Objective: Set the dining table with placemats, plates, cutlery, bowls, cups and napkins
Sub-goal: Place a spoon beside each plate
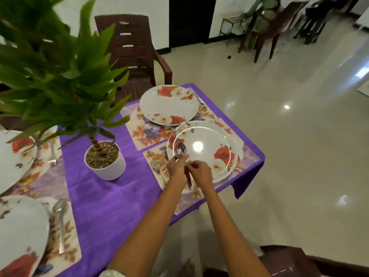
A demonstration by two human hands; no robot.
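Both hands meet over the near edge of the round white plate with red flowers (207, 148). The left hand (176, 166) grips a bunch of shiny steel spoons (180, 150), bowls up over the plate; the right hand (200, 171) pinches at their handles, seemingly picking one out. This plate sits on its floral rectangular placemat (157, 166) with no cutlery yet. On the purple-clothed bench (111, 200) the other three settings have mats and plates, with some cutlery visible. I see no bowls, cups or napkins, so plenty remains.
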